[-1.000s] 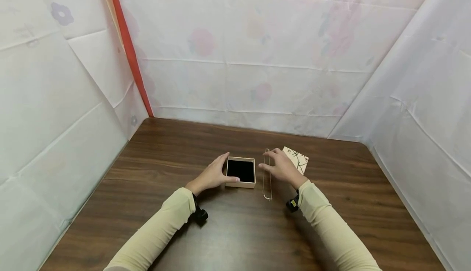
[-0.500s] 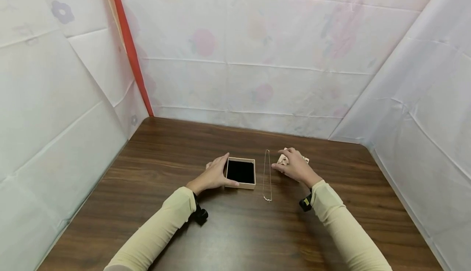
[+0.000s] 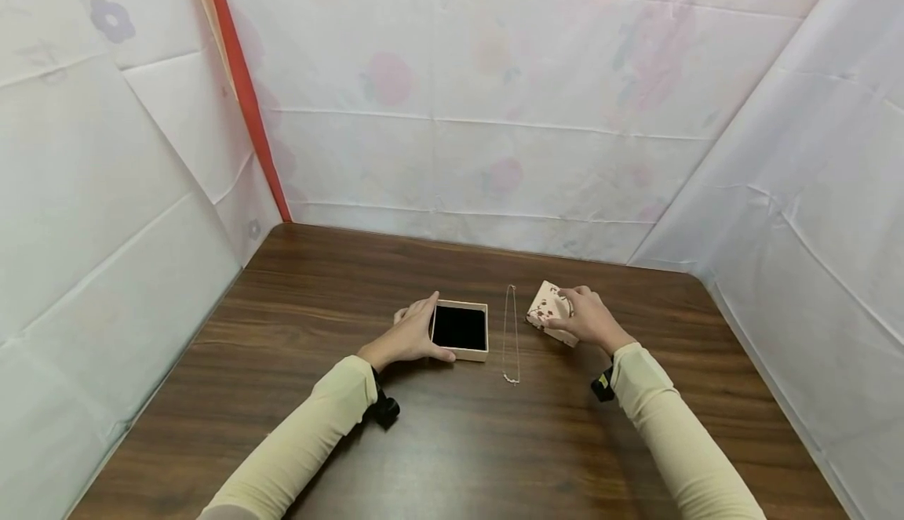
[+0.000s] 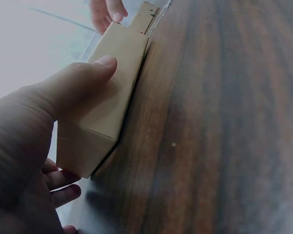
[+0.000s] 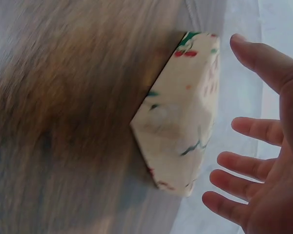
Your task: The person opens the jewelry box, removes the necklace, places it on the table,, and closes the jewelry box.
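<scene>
A small cream box (image 3: 471,355) without its lid stands on the table, a black pad (image 3: 459,327) lining it. My left hand (image 3: 407,337) holds the box at its left side; in the left wrist view the thumb (image 4: 95,73) lies along the front wall and the fingers reach round the corner. To the right of the box a thin chain necklace (image 3: 512,380) is laid out lengthwise. The cream lid (image 3: 547,304), printed with branches and red blossoms, rests farther right. Over its right side is my right hand (image 3: 592,320); the right wrist view shows its fingers spread, apart from the lid (image 5: 178,112).
The dark wood-grain table (image 3: 459,457) is enclosed by white patterned sheets (image 3: 452,112) at the back and both sides. A red strip (image 3: 243,89) runs down the back left corner. Each wrist wears a small black camera.
My right hand has moved from above the necklace to the right, over the lid. The left thumb has slid slightly down at the box's front edge. Box and necklace stay in place.
</scene>
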A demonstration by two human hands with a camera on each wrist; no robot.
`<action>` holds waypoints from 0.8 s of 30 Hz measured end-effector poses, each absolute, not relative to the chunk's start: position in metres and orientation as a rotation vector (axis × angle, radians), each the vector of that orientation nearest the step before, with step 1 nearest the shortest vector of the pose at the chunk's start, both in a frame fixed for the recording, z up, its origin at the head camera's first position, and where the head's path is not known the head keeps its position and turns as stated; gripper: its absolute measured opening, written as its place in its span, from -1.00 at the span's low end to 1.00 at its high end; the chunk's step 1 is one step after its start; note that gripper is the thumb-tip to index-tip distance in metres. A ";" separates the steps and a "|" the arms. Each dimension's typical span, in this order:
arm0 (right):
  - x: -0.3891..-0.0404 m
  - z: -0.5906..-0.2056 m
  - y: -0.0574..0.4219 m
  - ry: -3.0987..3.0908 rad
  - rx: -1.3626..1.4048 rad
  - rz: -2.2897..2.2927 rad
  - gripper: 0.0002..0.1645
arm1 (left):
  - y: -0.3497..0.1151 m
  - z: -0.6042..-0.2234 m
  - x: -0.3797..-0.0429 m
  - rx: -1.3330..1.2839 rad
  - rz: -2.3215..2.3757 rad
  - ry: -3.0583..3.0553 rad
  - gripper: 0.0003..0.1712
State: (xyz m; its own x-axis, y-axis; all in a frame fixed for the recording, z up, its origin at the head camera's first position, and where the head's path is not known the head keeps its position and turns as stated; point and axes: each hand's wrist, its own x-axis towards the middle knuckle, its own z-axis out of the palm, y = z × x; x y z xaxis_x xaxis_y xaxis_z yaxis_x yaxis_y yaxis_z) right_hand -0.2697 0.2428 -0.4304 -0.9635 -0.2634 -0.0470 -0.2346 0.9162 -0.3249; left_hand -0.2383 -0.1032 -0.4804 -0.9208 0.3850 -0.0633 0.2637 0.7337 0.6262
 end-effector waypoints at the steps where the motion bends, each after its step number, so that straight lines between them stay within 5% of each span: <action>1: -0.270 -0.431 0.244 2.981 -0.375 -0.494 -0.08 | -0.103 -0.480 -0.239 0.516 0.941 2.747 0.46; 13: -0.279 -0.448 0.261 2.919 -0.272 -0.548 0.25 | -0.102 -0.480 -0.239 0.526 0.912 2.779 0.41; 24: -0.283 -0.454 0.264 2.904 -0.344 -0.517 0.27 | -0.102 -0.480 -0.239 0.524 0.889 2.774 0.40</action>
